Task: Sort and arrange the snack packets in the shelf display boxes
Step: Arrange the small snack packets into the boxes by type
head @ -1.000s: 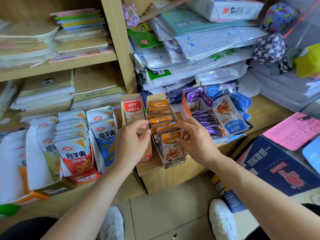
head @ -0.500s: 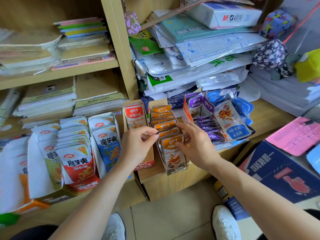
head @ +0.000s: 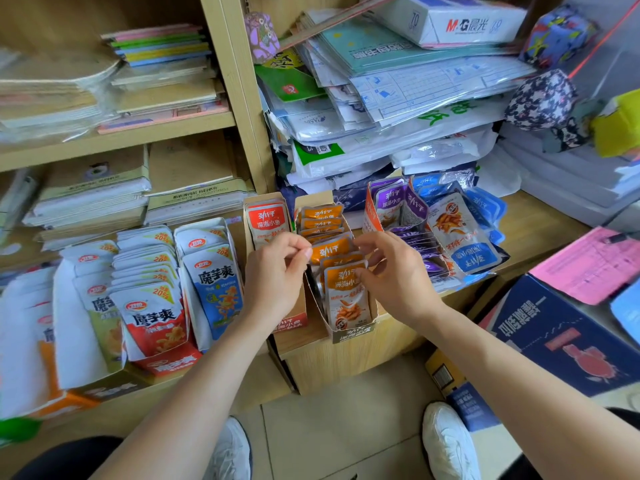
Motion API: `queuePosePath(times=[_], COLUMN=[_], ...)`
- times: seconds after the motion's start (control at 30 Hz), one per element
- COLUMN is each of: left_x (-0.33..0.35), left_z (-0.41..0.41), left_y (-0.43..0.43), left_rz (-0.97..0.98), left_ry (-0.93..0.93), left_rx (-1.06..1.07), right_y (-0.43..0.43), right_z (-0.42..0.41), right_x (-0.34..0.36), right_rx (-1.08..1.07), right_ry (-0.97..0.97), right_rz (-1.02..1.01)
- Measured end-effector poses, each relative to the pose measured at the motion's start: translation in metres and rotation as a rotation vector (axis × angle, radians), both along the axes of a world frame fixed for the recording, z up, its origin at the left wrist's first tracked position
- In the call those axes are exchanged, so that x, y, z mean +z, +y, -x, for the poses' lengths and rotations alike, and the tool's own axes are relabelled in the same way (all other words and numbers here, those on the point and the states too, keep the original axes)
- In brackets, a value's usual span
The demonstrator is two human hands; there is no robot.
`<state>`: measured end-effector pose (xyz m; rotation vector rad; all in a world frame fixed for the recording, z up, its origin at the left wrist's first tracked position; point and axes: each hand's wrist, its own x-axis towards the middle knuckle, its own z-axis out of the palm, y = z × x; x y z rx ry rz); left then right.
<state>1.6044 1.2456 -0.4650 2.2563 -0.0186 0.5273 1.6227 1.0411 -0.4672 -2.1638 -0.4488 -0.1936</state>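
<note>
Orange box (head: pixel 353 336) sits at 12 o'clock on the shelf (head: pixel 530 220), with orange packets (head: pixel 346 296) filed upright inside. Since a second ago my left hand (head: pixel 273 275) has closed in from 9 o'clock. Its grip is narrow at the packets' edge, but I cannot tell if it holds one. My right hand (head: pixel 394 275) pinches the front packets. I judge the row is being squared.

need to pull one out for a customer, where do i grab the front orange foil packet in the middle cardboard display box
Pinch the top sealed edge of the front orange foil packet, coming from above. It stands upright; the cardboard display box hides its bottom behind the front lip, walls flank its sides, and other orange packets crowd behind it.
</note>
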Motion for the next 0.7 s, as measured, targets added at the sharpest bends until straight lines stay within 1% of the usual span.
queuePosePath(times=[0.07, 0.17, 0.27, 0.33, 0.4, 0.47, 0.53, 0.63, 0.7], left_x=[-0.002, -0.002, -0.002, -0.006, -0.011, -0.015, -0.016, -0.013, -0.011], left_z=[0.000, 0.003, 0.002, 0.003, 0.009, 0.017, 0.021, 0.018, 0.015], left_y=[0.000, 0.000, 0.000, -0.001, -0.005, -0.011, -0.014, -0.010, -0.005], left_rz=[-0.001, -0.018, 0.050, 0.090, 0.085, 0.082, 0.051, -0.065, -0.110], left_ry=[0.014, -0.023, -0.043, -0.064, -0.041, 0.008, 0.016, 0.016, 0.016], left_rx=[0.017, 0.037, 0.073, 0.111, 0.117, 0.081, 0.049, 0.044, 0.050], right_y=[0.000, 0.002, 0.002, 0.003, 0.005, 0.007, 0.006, 0.004, 0.003], right_z=[0.001, 0.001, 0.001, 0.004, 0.008, 0.010, 0.009, 0.006, 0.004], right_x=[-0.001, -0.001, 0.000, 0.000, -0.004, -0.009, -0.009, -0.005, -0.003], right_rx=[0.009, 0.003, -0.025, 0.019, 0.089, 0.105, 0.105, 0.113, 0.105], right_ry=[0.019, 0.022, -0.014, 0.024, 0.058, 0.113, 0.117, 0.105, 0.100], right_rz=[0.026, 0.017, -0.004, -0.006, 0.093, 0.170, 0.179, 0.188, 0.220])
